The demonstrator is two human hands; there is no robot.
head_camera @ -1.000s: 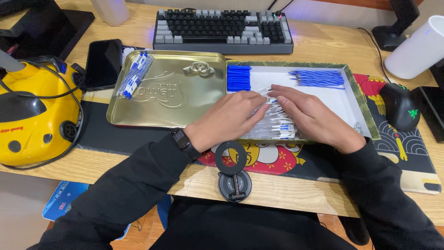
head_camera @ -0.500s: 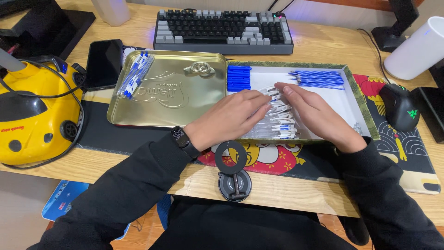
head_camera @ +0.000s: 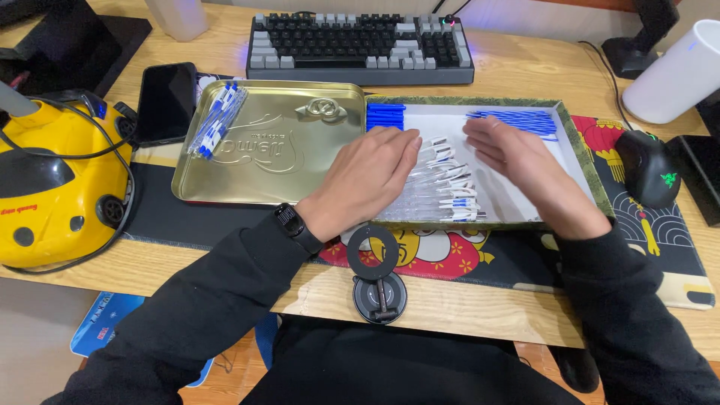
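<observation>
Left hand [head_camera: 369, 177] flat, fingers together, pressed on a heap of clear plastic pen barrels [head_camera: 442, 189] in the shallow white box [head_camera: 525, 202]. Right hand [head_camera: 525, 166] open and loosely spread just beside the heap, holding nothing. Behind — blue caps [head_camera: 385, 117], thin blue refills [head_camera: 517, 120]. Alongside — embossed gold tin lid [head_camera: 270, 150], smooth and rectangular.

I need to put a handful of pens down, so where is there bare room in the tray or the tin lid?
The gold tin lid is mostly bare; only the bundle of blue-and-white pens lies across its far left corner. In the white tray, a strip shows between the right hand and the right wall. Its middle is crowded: clear pen barrels under the left hand.
</observation>
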